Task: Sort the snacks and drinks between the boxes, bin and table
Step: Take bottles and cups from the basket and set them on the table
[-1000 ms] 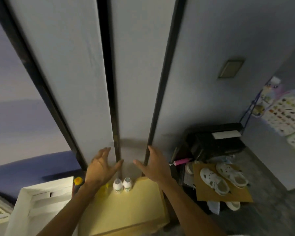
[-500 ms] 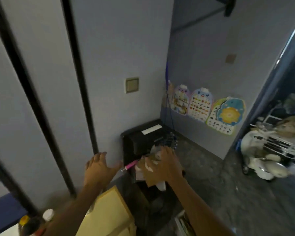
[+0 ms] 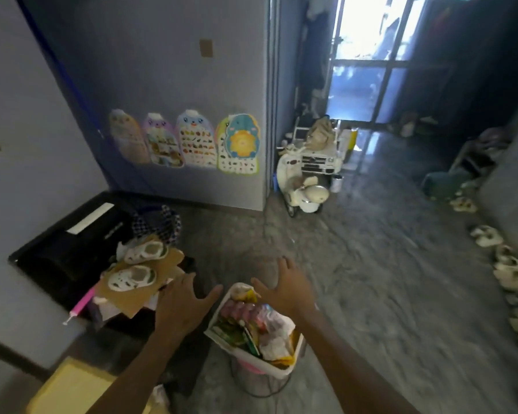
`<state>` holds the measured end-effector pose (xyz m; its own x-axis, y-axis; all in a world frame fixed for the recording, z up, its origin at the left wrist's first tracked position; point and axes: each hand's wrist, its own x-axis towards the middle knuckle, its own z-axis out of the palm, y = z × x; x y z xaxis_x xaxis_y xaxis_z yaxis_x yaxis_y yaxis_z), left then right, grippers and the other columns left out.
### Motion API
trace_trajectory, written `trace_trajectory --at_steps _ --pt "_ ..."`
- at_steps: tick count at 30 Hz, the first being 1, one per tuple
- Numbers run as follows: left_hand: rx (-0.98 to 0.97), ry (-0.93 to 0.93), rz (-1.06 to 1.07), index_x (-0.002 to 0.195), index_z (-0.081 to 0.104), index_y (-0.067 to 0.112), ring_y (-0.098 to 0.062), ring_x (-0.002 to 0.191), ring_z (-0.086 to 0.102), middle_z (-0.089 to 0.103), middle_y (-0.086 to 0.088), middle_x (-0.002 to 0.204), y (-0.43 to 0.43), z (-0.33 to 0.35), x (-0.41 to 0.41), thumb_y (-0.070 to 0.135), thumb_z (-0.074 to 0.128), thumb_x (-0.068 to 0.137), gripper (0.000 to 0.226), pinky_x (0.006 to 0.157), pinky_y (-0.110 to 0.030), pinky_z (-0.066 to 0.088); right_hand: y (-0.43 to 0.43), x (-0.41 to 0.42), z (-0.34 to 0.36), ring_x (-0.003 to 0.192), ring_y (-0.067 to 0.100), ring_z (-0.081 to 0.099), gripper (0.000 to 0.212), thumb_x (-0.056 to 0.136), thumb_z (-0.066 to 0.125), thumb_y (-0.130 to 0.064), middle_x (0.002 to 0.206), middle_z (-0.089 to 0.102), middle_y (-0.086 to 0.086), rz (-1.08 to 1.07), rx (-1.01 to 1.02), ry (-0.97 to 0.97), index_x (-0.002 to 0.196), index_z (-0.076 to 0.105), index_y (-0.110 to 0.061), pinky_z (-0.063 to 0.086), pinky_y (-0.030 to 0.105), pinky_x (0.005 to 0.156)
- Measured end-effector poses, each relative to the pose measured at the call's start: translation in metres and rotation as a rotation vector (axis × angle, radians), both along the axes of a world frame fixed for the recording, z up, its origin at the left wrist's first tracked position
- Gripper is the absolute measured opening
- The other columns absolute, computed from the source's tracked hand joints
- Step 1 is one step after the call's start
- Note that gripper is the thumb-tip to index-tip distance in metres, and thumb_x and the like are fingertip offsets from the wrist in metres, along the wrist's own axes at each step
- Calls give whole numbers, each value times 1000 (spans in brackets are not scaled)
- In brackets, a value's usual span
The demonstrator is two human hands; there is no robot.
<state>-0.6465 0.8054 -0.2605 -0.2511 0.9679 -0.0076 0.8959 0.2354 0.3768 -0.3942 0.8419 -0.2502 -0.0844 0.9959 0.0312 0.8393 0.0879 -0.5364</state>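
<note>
A white bin [image 3: 277, 367] stands on the floor at bottom centre, filled with several colourful snack packets [image 3: 245, 318] and a crumpled plastic bag. My left hand [image 3: 183, 303] hovers open just left of the bin, fingers spread, holding nothing. My right hand [image 3: 284, 286] hovers open over the bin's far rim, also empty. The corner of a yellow table [image 3: 69, 386] shows at bottom left.
A black cabinet [image 3: 72, 240] stands left, with white shoes [image 3: 132, 277] on cardboard beside it. Posters hang on the wall. A white toy car and scooter [image 3: 307, 174] sit by the doorway. Shoes [image 3: 509, 264] line the right wall. The grey floor spreads between.
My view has swung right, away from the table with the small bottles, toward the room. Both hands moved with it and now hover at the bin, still empty.
</note>
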Motion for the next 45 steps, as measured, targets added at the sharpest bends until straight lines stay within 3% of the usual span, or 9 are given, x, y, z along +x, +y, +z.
trace_trajectory --at_steps 5,15,19,23,29,34,39,41,45 --pt "-27 3 -147 144 60 15 -26 133 58 63 -7 144 39 -40 23 93 44 82 101 108 -44 47 15 28 -41 147 28 46 110 83 42 -94 166 42 6 -124 -104 -69 163 36 -18 45 43 117" --pt "-287 3 -324 128 66 16 -30 117 66 68 -8 127 137 -166 -11 88 47 83 87 96 -44 53 68 -16 -159 149 28 45 102 85 66 -78 167 43 5 -136 -364 -142 162 38 -18 45 45 114" --pt "-423 3 -361 126 56 29 -27 116 62 62 -1 126 164 -242 -31 91 47 75 81 93 -47 54 89 -33 -224 145 28 48 99 80 67 -81 159 50 4 -52 -415 -198 157 44 -23 46 46 112" --pt "-515 -54 -354 135 47 35 -27 123 57 55 2 135 186 -328 -42 89 52 71 84 98 -50 51 117 -46 -315 143 27 49 105 76 62 -88 161 47 0 55 -442 -213 161 33 -32 52 48 109" --pt "-440 46 -458 167 13 35 -27 151 32 29 1 168 207 -433 -41 73 70 82 109 116 -52 36 141 -55 -434 157 36 26 103 81 63 -82 173 27 0 250 -368 -329 166 28 -36 42 58 115" --pt "-367 82 -511 164 30 28 -25 155 27 25 2 172 205 -485 -42 61 80 82 101 118 -51 33 147 -52 -490 157 48 23 83 95 64 -61 172 31 9 337 -275 -390 165 36 -26 29 63 126" --pt "-345 82 -502 163 31 30 -27 148 33 30 3 168 210 -499 -42 58 87 73 110 115 -51 37 156 -48 -497 153 52 31 76 97 69 -45 166 40 14 343 -291 -390 162 40 -19 58 59 99" --pt "-329 60 -488 162 33 29 -25 147 36 36 3 166 213 -499 -42 54 91 70 112 115 -49 37 165 -42 -494 152 50 34 79 96 69 -51 165 44 12 357 -333 -353 163 40 -21 62 57 92" --pt "-253 -44 -452 148 55 26 -22 135 51 59 4 146 223 -492 -43 42 92 75 83 109 -46 46 189 -22 -482 142 35 51 88 81 76 -60 156 57 7 310 -438 -79 156 53 -20 52 55 109"
